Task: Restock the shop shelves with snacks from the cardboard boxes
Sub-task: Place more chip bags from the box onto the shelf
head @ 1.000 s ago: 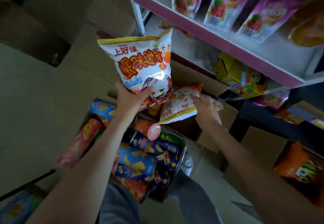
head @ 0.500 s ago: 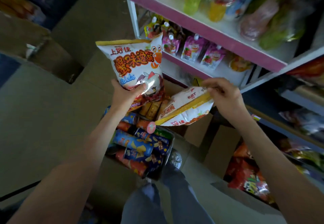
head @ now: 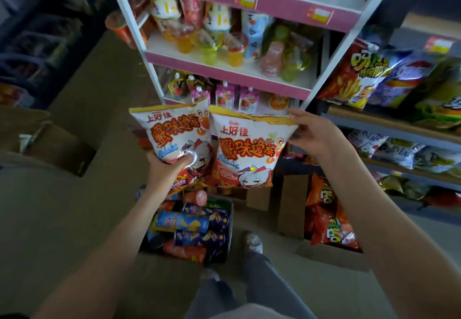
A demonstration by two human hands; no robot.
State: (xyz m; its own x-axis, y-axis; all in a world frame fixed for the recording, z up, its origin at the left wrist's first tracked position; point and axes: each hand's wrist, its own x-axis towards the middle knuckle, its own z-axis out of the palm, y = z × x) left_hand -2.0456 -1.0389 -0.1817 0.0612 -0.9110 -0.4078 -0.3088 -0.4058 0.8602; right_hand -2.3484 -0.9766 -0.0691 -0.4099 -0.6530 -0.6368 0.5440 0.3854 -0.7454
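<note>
Left grip (head: 169, 171) closed on lower part of first snack bag (head: 172, 134), upright. Right grip (head: 313, 136) pinches top corner of second snack bag (head: 245, 151). Bags side by side before pink shelf (head: 224, 75), above cardboard box (head: 231, 224) of tubes

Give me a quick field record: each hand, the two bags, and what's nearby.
left hand: grips first bag low down, bag upright
right hand: pinches second bag by its top corner
bags: side by side, in front of pink shelf unit, not yet shelved
below: chip cans, heaped
right: orange bags in cardboard box
</note>
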